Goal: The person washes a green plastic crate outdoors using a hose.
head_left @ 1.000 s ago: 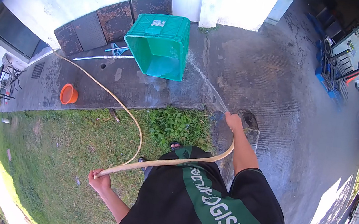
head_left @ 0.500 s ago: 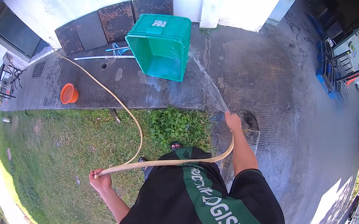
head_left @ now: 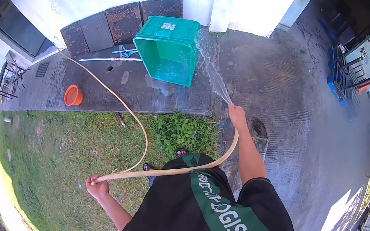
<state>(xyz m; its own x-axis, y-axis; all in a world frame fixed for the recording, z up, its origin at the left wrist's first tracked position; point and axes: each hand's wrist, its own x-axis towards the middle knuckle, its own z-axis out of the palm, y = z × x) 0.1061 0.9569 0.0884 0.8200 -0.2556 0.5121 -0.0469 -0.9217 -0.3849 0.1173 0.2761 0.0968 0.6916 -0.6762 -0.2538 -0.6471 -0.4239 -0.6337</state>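
My right hand (head_left: 237,116) is closed round the outlet end of a pale yellow garden hose (head_left: 178,172). Water (head_left: 215,78) sprays from it up and to the left, onto the right side of a green plastic crate (head_left: 166,62). The crate lies on its side on the concrete, its open mouth towards me. Lower down at the left, my left hand (head_left: 98,186) grips a bend of the same hose. Between my hands the hose runs across the front of my body. From my left hand it curves back over the grass to the wall.
An orange bucket (head_left: 73,96) stands on the concrete strip (head_left: 137,93). Left of the crate lie a blue rake (head_left: 125,53) and a white pole (head_left: 104,59). Dark metal plates (head_left: 122,21) lean on the wall. A broken hole (head_left: 257,126) lies beside my right hand.
My right hand has moved slightly up and left with the hose end. The spray has widened into a fan and strikes higher on the crate's side. My left hand has shifted slightly left.
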